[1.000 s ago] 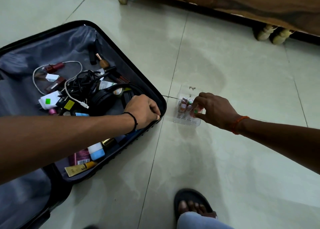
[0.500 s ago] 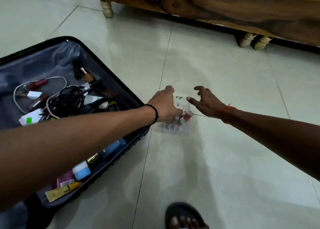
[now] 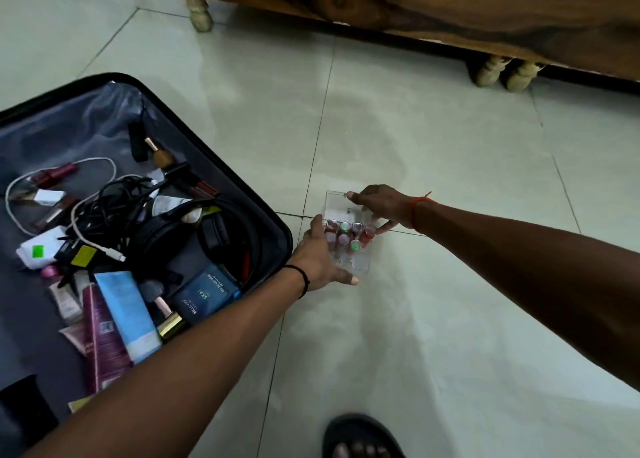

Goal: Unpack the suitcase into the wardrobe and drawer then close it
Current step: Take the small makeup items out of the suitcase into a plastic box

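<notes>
A black suitcase (image 3: 284, 229) lies open on the tiled floor at the left, holding cables, black headphones (image 3: 194, 232), tubes, a blue box (image 3: 204, 296) and small cosmetics. Just right of its rim stands a clear plastic organiser (image 3: 353, 263) with several lipsticks upright in it. My left hand (image 3: 317, 257) grips the organiser's left side, thumb along its near edge. My right hand (image 3: 375, 205) grips its far and right side, fingers curled over the top edge. Both hands hold it together.
A wooden piece of furniture (image 3: 415, 4) on turned pale legs (image 3: 199, 13) runs across the back. My sandalled foot (image 3: 360, 440) is on the floor at the bottom. Pale floor tiles (image 3: 450, 146) spread between the suitcase and the furniture.
My left hand left the suitcase rim and reached across to the organiser. My right hand let go of the lipsticks, opened, then took hold of the organiser's far side.
</notes>
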